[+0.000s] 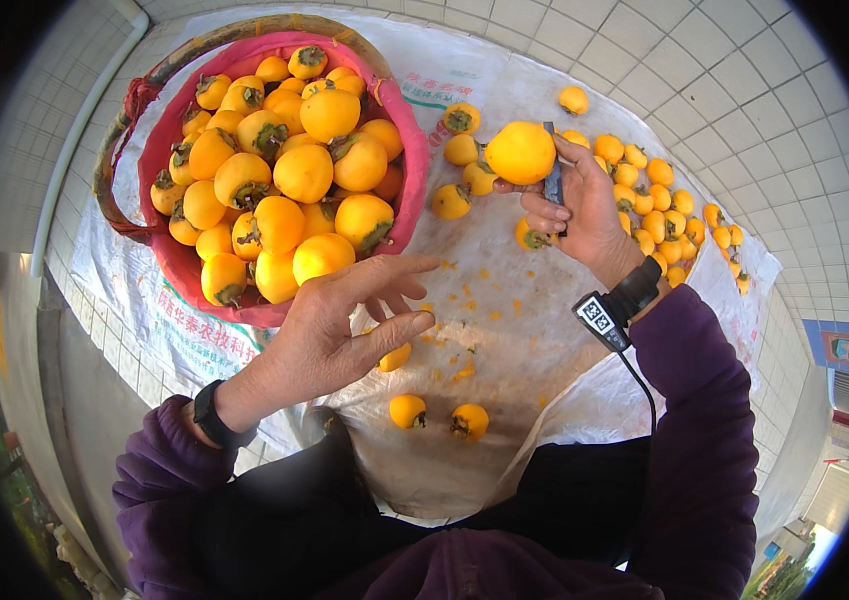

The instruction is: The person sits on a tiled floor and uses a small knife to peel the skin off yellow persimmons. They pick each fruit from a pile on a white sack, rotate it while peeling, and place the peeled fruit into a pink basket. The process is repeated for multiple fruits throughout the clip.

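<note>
My right hand point(582, 199) grips a whole orange persimmon point(520, 153) together with a dark flat-bladed tool point(553, 169), perhaps a knife or peeler. The tool's lower end is hidden by the fingers. Over the near rim of a basket lined with pink cloth point(415, 165), my left hand point(353, 322) hovers with fingers apart and nothing in them. The basket is heaped with persimmons point(303, 172), many with green-brown calyxes and stem stubs. One persimmon point(394, 357) lies partly hidden under my left hand.
White woven sacking point(499, 352) with printed writing covers the tiled floor. Small orange scraps point(463, 371) dot it. Several persimmons point(452, 201) lie beside the basket, and a larger group point(661, 217) sits at the right. Two point(408, 411) rest near my legs. A curved basket handle point(113, 165) arches leftward.
</note>
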